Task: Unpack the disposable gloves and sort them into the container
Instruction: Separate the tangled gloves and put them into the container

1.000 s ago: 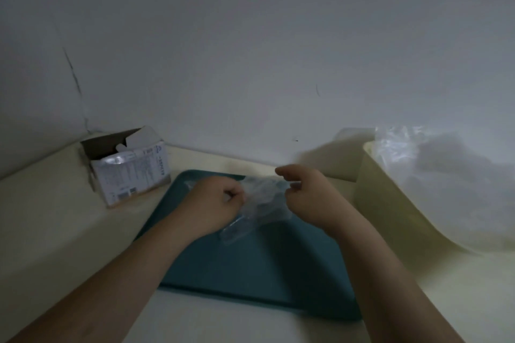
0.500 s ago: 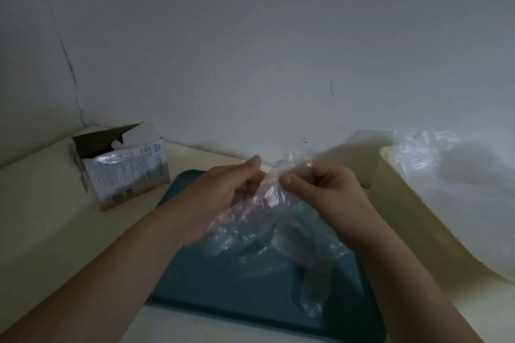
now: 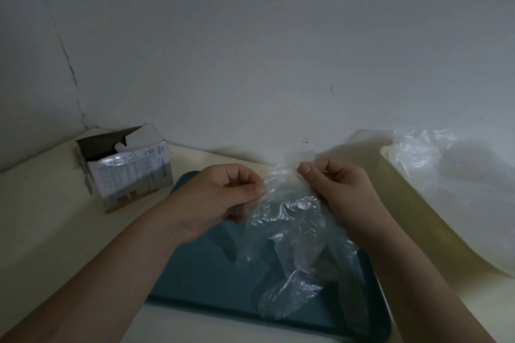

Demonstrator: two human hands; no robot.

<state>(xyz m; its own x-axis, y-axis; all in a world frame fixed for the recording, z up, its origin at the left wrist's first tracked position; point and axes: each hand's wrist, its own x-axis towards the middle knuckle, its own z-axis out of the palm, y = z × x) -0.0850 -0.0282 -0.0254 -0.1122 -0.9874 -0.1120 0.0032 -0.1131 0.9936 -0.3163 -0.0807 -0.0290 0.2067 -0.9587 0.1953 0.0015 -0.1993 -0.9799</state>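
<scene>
One clear disposable glove (image 3: 295,234), its top edge pinched between left hand (image 3: 223,192) and right hand (image 3: 337,189), both with fingers curled. It hangs crumpled over a teal tray (image 3: 200,281), its finger outlines hard to make out. Pale yellow container (image 3: 404,203) to the right, cut off by the frame and heaped with clear plastic (image 3: 451,175), piece count indistinguishable. Opened cardboard box (image 3: 131,170) to the left on the cream surface (image 3: 41,217), print illegible.
</scene>
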